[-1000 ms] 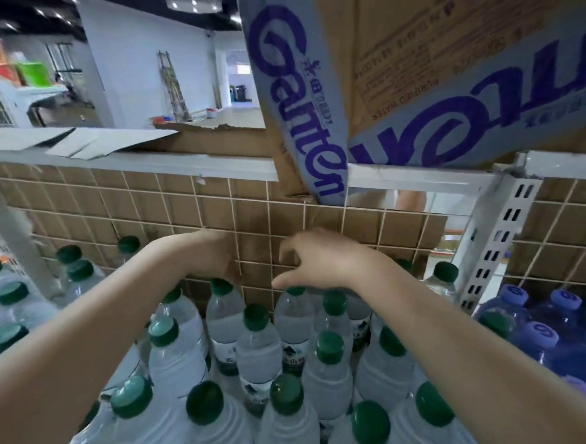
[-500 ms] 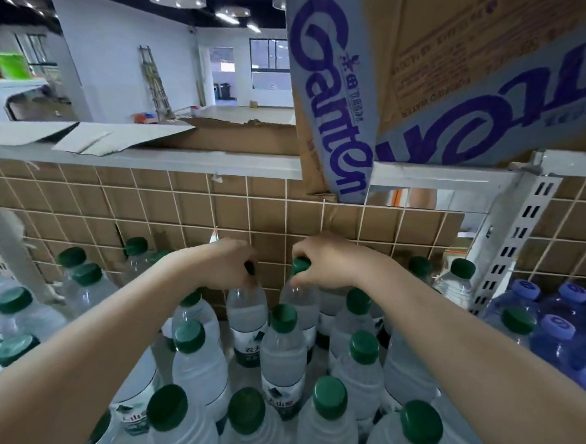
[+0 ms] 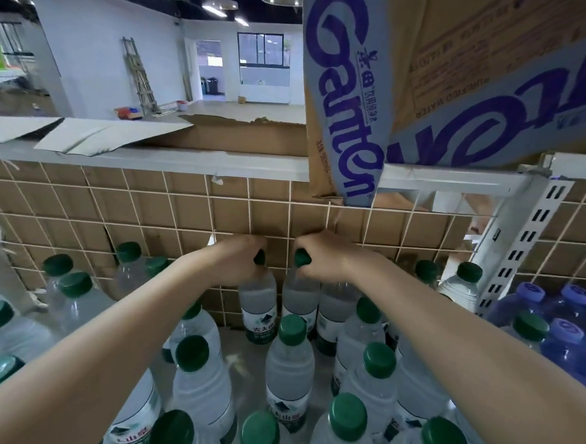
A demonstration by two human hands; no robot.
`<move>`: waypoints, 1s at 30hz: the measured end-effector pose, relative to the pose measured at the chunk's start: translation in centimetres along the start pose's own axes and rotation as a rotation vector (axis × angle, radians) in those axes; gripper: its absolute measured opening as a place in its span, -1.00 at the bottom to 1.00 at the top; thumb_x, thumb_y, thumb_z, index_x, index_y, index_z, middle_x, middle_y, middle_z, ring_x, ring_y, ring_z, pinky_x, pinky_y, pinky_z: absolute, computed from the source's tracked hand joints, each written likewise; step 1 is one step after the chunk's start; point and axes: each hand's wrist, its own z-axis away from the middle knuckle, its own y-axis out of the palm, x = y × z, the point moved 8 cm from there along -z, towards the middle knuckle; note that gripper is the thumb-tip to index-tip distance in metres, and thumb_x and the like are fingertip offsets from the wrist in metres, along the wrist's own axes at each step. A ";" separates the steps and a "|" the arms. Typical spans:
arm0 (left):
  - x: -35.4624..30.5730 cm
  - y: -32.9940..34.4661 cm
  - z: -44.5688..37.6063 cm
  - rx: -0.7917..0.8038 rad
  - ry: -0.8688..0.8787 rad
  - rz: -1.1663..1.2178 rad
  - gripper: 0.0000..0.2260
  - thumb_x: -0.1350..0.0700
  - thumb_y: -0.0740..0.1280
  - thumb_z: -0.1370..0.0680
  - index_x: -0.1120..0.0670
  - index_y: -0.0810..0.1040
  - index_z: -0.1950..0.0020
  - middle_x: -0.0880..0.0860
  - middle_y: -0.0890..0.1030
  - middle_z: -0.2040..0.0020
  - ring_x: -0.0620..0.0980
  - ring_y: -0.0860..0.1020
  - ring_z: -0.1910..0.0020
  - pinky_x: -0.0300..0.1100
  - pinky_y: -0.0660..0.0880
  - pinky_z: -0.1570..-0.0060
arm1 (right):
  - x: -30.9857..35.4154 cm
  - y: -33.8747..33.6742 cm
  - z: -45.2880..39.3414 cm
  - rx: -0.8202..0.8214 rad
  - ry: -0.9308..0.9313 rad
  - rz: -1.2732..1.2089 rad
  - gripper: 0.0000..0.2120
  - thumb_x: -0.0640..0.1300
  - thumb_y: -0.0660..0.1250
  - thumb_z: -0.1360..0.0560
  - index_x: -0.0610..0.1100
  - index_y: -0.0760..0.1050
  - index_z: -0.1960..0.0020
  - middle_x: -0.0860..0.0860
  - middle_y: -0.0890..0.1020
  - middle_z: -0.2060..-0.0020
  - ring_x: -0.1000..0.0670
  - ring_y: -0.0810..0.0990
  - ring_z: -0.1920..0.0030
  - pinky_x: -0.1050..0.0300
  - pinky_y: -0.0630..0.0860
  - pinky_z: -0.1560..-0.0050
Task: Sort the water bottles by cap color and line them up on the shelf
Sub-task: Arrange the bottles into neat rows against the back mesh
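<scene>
2 clear plastic green-capped water bottles (image 3: pixel 258 297) at the far grid feel heavy and slick, so my left hand (image 3: pixel 236 258) and right hand (image 3: pixel 323 258) pinch their caps.

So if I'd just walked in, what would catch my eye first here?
Probably the two hands at the back of the shelf, the left hand and right hand each gripping a green-capped bottle by its neck. Overhead hangs a big Ganten carton, and purple-capped bottles crowd the far right.
</scene>
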 end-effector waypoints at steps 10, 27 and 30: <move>-0.6 1.1 -1.5 0.018 0.001 0.003 -0.91 0.12 0.26 -0.59 0.12 0.41 -0.01 0.10 0.48 0.09 0.01 0.41 0.19 -0.22 0.32 0.29 | -0.6 -1.2 0.9 -0.024 0.096 0.230 -0.81 -0.09 0.34 -0.52 -0.16 0.48 -0.06 -0.06 0.54 0.10 -0.06 0.54 0.09 0.09 0.44 0.15; -0.7 1.0 -0.9 -0.003 -0.039 -0.049 -0.76 0.07 0.25 -0.60 0.15 0.42 -0.21 0.09 0.47 0.08 0.05 0.44 0.14 -0.17 0.35 0.19 | -4.4 -1.1 2.2 0.002 0.272 0.226 -0.83 -0.14 0.22 -0.61 -0.22 0.51 -0.09 0.00 0.43 0.28 0.01 0.48 0.18 0.16 0.38 0.16; -0.6 1.0 -1.0 -0.008 -0.045 -0.053 -0.74 0.06 0.24 -0.60 0.15 0.42 -0.24 0.08 0.46 0.05 0.04 0.43 0.13 -0.17 0.35 0.18 | -4.4 -1.3 2.2 -0.031 0.277 0.207 -0.83 -0.11 0.23 -0.61 -0.21 0.50 -0.05 0.00 0.43 0.29 0.03 0.48 0.21 0.17 0.38 0.18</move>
